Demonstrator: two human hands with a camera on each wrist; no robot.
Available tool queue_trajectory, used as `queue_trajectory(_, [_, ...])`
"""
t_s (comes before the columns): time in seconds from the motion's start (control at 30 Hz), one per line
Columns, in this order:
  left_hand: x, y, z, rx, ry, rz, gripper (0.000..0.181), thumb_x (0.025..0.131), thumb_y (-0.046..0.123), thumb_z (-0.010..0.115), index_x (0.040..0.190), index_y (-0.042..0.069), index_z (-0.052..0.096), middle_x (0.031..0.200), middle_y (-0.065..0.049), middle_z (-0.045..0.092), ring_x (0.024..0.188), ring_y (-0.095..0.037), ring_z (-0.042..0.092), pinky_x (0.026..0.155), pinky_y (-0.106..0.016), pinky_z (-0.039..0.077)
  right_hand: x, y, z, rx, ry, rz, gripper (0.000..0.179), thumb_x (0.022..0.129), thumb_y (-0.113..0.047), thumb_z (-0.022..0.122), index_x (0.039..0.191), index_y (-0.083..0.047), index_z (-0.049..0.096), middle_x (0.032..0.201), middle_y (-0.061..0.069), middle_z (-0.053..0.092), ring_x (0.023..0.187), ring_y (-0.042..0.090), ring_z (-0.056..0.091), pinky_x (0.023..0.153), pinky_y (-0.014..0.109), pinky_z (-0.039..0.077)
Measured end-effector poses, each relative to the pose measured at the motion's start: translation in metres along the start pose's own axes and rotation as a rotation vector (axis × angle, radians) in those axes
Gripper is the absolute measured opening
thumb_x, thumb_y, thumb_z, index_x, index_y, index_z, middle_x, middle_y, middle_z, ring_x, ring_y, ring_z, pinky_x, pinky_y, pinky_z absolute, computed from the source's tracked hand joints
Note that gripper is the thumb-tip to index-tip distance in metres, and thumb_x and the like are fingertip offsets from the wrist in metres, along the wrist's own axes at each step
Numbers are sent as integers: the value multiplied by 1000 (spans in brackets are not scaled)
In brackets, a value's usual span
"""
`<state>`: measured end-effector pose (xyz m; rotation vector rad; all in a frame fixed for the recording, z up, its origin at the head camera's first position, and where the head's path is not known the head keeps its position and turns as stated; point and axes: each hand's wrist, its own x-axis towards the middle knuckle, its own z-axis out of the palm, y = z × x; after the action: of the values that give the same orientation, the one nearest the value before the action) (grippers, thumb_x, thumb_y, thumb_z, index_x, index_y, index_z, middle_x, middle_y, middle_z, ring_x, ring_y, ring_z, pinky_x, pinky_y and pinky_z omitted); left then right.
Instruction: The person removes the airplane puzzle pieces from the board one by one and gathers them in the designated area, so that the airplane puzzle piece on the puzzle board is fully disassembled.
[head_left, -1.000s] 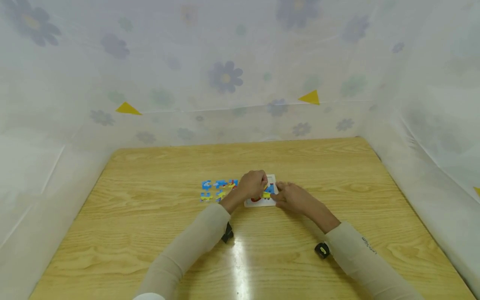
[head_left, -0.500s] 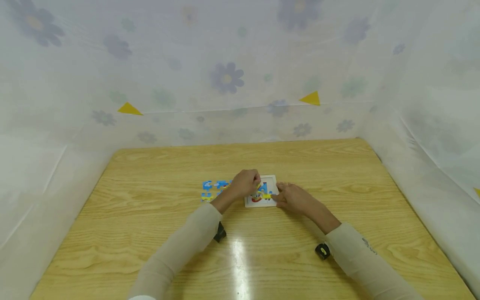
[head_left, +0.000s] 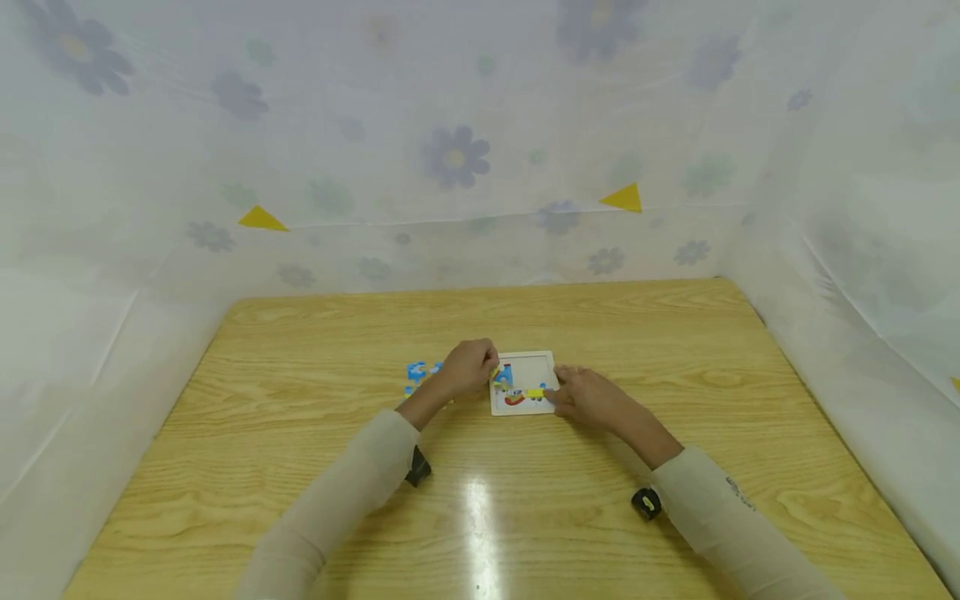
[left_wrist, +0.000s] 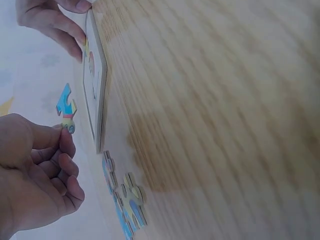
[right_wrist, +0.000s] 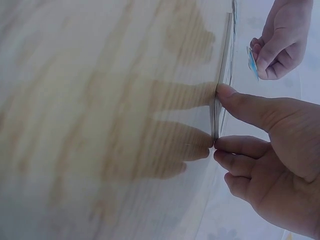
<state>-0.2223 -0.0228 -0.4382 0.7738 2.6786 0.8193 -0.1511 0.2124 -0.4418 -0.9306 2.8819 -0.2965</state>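
Nearest, well behind the fingers, lie the beige left sleeve and right sleeve, with a small black device at each cuff: the left one and the right one. Ahead, the right hand grasps the rim of a flat white puzzle tray, thumb and fingers touching its right edge. Just beside that thumb, a yellow piece lies in the tray, with a red-and-white picture part farther left. The left hand pinches a blue, red and yellow puzzle piece between thumb and forefinger; its other fingers curl loosely. This piece is raised, above the tray's left side in the head view. To the left of these fingers, loose pieces sit on the wooden table, partly hidden by the hand and forearm. Well beyond all fingers hangs a flowered white curtain bearing yellow triangles.
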Motion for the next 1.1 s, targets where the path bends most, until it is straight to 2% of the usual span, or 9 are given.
queue_trajectory(0.23, [-7,-5,-3,-13,-32,-20,16,99,9,46,96,3,61,95,-10,64,73,-14,53,70,-28,48,0,-1,1,4,-19,14,36,86,-20,68,118,-3,66,132,31,51,124,43,50,102,54,40])
queue_trajectory(0.5, [-16,-17,-9,-33,-36,-42,13,98,7,48,94,3,60,92,-8,63,72,-14,51,69,-26,45,0,0,1,10,-37,28,38,87,-21,67,120,-4,64,134,31,49,126,43,48,103,54,38])
queue_trajectory(0.77, [-25,-27,-15,-69,-63,-99,13,99,9,46,93,4,57,88,-7,59,66,-13,50,62,-24,43,1,1,2,12,-32,24,38,86,-21,67,120,-4,64,134,30,49,125,43,48,103,54,39])
queue_trajectory(1.1, [-29,-32,-17,-40,-119,-87,17,100,13,46,89,5,55,80,-5,56,57,-11,46,54,-22,39,1,0,0,12,-19,16,38,86,-21,67,119,-3,64,132,29,51,122,43,51,101,55,40])
